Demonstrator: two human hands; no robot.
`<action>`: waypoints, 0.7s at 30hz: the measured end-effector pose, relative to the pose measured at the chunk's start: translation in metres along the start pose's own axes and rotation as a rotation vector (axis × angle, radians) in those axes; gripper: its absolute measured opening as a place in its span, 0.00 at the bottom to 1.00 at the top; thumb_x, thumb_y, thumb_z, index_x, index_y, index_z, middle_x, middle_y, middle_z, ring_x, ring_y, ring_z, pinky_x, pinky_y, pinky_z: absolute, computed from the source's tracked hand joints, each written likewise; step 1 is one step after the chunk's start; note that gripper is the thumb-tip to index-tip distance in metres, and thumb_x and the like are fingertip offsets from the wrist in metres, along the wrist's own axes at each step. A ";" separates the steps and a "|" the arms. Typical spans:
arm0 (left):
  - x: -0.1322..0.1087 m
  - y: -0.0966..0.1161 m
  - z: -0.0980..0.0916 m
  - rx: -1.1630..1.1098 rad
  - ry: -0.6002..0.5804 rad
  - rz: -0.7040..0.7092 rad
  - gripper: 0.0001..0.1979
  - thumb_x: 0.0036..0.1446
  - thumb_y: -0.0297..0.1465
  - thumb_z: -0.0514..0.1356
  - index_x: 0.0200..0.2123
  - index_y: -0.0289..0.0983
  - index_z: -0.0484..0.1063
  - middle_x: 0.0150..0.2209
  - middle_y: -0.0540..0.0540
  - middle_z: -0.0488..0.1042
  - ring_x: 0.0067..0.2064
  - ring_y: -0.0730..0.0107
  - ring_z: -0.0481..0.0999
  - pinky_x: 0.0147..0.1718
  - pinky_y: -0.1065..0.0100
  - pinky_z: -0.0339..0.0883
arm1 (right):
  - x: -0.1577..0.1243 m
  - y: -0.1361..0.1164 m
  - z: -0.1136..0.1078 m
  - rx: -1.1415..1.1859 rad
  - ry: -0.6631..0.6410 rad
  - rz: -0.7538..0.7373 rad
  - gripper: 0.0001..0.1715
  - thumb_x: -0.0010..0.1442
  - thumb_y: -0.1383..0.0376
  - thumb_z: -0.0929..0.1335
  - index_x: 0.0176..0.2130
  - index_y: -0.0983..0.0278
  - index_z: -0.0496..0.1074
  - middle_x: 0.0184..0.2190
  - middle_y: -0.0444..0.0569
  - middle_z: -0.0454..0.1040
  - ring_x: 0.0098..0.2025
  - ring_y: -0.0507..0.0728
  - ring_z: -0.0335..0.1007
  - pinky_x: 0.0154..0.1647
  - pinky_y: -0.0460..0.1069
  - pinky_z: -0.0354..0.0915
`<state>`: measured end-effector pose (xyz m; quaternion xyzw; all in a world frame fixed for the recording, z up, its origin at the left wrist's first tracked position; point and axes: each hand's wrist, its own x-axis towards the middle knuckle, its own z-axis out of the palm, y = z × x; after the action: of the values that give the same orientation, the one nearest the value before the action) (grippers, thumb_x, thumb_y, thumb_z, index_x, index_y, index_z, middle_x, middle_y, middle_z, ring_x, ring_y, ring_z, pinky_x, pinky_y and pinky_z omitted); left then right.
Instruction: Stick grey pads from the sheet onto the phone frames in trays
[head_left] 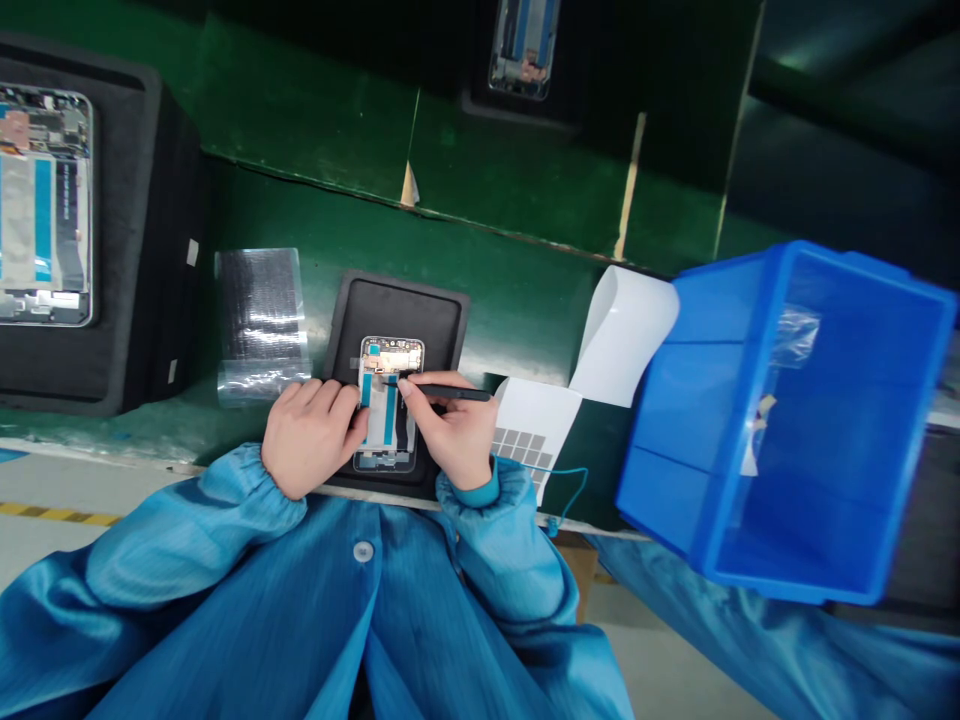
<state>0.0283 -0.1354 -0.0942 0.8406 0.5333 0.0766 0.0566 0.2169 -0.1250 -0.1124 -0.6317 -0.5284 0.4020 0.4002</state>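
An opened smartphone (384, 405), its inner parts and blue strips showing, lies in a black foam tray (450, 312) directly before me. My left hand (313, 432) is closed at the phone's left edge, fingers curled and thumb against its side. Pinched in my right hand (457, 430) are slim black tweezers (457, 392). Their thin tip points left over the upper middle of the phone; whether it touches cannot be made out. A blue band circles my right wrist, with a thin cord running from it.
Left of the tray lies a clear plastic sheet (262, 310), beside stacked black trays (139, 230) with another opened phone. White label sheets (536, 405) lie to the right, against a blue bin (675, 400). Another phone (523, 50) sits at the back. A blue sleeve shows lower right.
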 end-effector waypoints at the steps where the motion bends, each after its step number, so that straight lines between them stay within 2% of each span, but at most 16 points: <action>1: 0.000 0.000 0.000 0.002 0.000 -0.002 0.10 0.65 0.34 0.57 0.33 0.37 0.74 0.28 0.46 0.73 0.32 0.60 0.71 0.33 0.59 0.60 | 0.000 0.000 0.000 0.000 0.002 0.002 0.06 0.60 0.61 0.75 0.37 0.60 0.80 0.30 0.45 0.82 0.29 0.53 0.79 0.31 0.48 0.76; 8: -0.002 -0.001 0.000 -0.003 0.038 0.008 0.10 0.65 0.35 0.58 0.35 0.36 0.75 0.28 0.46 0.72 0.32 0.60 0.71 0.33 0.59 0.60 | 0.000 -0.001 -0.001 -0.016 0.008 -0.002 0.05 0.59 0.61 0.75 0.36 0.60 0.80 0.30 0.45 0.82 0.29 0.54 0.79 0.32 0.48 0.76; 13: -0.003 -0.003 0.000 0.002 0.092 0.066 0.15 0.65 0.34 0.60 0.51 0.35 0.76 0.33 0.45 0.74 0.34 0.60 0.69 0.32 0.59 0.58 | 0.000 -0.001 0.000 -0.002 0.009 0.001 0.05 0.59 0.61 0.75 0.36 0.60 0.80 0.31 0.45 0.83 0.29 0.53 0.79 0.31 0.48 0.76; 15: -0.004 -0.003 -0.001 0.006 0.087 0.090 0.18 0.65 0.34 0.60 0.56 0.38 0.74 0.35 0.45 0.75 0.35 0.60 0.69 0.32 0.59 0.58 | 0.000 -0.001 0.001 0.000 0.010 0.004 0.06 0.59 0.61 0.75 0.36 0.60 0.80 0.30 0.45 0.83 0.29 0.53 0.79 0.31 0.48 0.76; 21: -0.005 -0.002 -0.001 0.048 0.012 0.070 0.19 0.67 0.34 0.58 0.60 0.40 0.73 0.37 0.43 0.74 0.36 0.59 0.69 0.33 0.58 0.58 | 0.001 -0.001 0.000 0.001 0.005 0.012 0.06 0.59 0.60 0.75 0.36 0.60 0.80 0.31 0.46 0.83 0.29 0.54 0.80 0.31 0.48 0.76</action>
<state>0.0246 -0.1394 -0.0935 0.8593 0.5057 0.0706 0.0305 0.2167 -0.1243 -0.1118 -0.6358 -0.5234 0.4028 0.3995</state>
